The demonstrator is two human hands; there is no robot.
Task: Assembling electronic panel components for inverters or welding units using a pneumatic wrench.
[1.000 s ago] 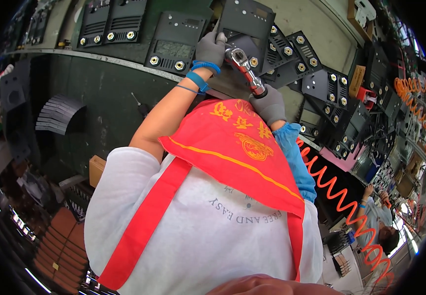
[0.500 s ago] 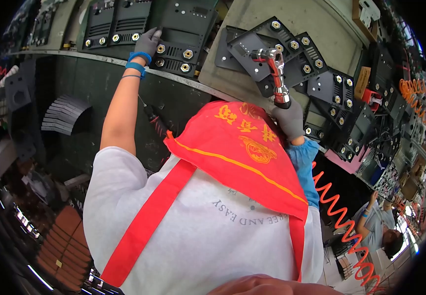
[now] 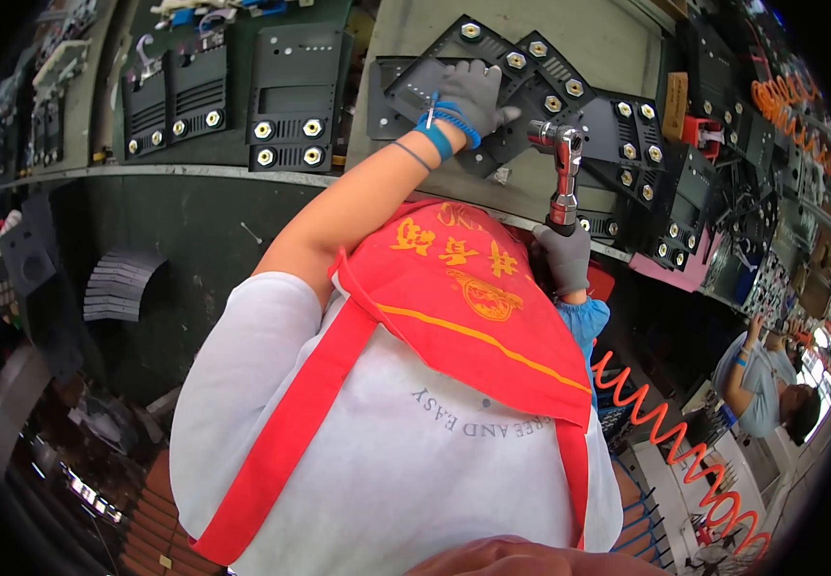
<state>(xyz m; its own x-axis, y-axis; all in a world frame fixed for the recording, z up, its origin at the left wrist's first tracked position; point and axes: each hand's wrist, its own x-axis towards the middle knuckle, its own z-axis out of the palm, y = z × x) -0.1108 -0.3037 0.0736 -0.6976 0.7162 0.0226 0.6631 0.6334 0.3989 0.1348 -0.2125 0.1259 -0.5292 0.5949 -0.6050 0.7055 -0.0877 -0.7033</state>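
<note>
The grey-green workbench (image 3: pixel 406 29) with a metal front edge spans the space in front of me. On it, ahead and reaching to my right, lies an overlapping fan of flat black slotted panels (image 3: pixel 557 72); to the left, apart from them, is a separate rectangular black panel (image 3: pixel 296 86). At the fan's left side, directly beneath my left hand, is a flat dark panel with small holes (image 3: pixel 412 88) — its long axis appears to slant from near left to far right, across my fingers. My grey-gloved left hand (image 3: pixel 470 94) rests over it palm down, fingers loosely bent, thumb out to the right; I can't tell whether the fingertips grip an edge. My grey-gloved right hand (image 3: pixel 566 257) is closed around the handle of the red-and-silver metal ratchet wrench (image 3: pixel 566 178), which points away from me, head bent left. So my left hand is nearer the panel — the wrench head stands to its right, closer to me than the silver hexagonal nuts (image 3: pixel 470 30) with brass-coloured centres.
</note>
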